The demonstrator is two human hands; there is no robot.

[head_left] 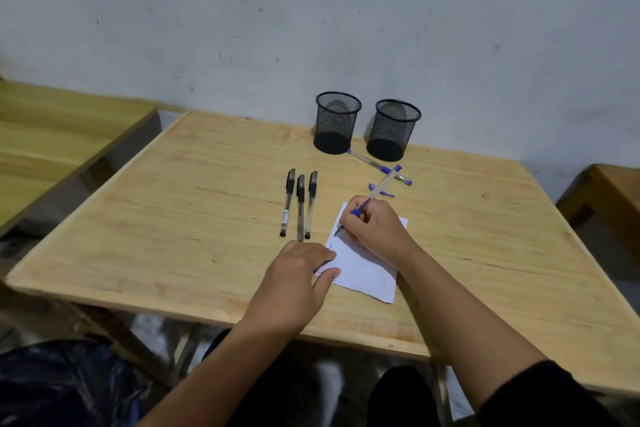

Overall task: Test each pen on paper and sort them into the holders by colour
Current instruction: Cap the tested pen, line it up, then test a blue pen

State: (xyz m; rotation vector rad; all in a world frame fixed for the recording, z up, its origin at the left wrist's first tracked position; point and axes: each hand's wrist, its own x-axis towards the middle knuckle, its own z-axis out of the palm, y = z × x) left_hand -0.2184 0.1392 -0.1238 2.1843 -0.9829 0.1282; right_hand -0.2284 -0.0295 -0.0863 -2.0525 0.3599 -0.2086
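Note:
My right hand [375, 229] grips a blue pen [382, 187] in a writing hold, its tip touching the top left of a white paper [363, 270]. My left hand [294, 284] lies flat with straight fingers pressing the paper's left edge. Three black pens [300, 204] lie side by side to the left of the paper. Another blue pen [377, 166] lies beyond the paper, and a loose blue cap [381, 191] lies near it. Two black mesh holders, left [336, 121] and right [393, 130], stand at the back and look empty.
The wooden table [173, 218] stands against a grey wall. Other wooden tables sit at the left [52, 135] and right [609, 191]. A dark bag [62, 385] lies on the floor at lower left, below the table's front edge.

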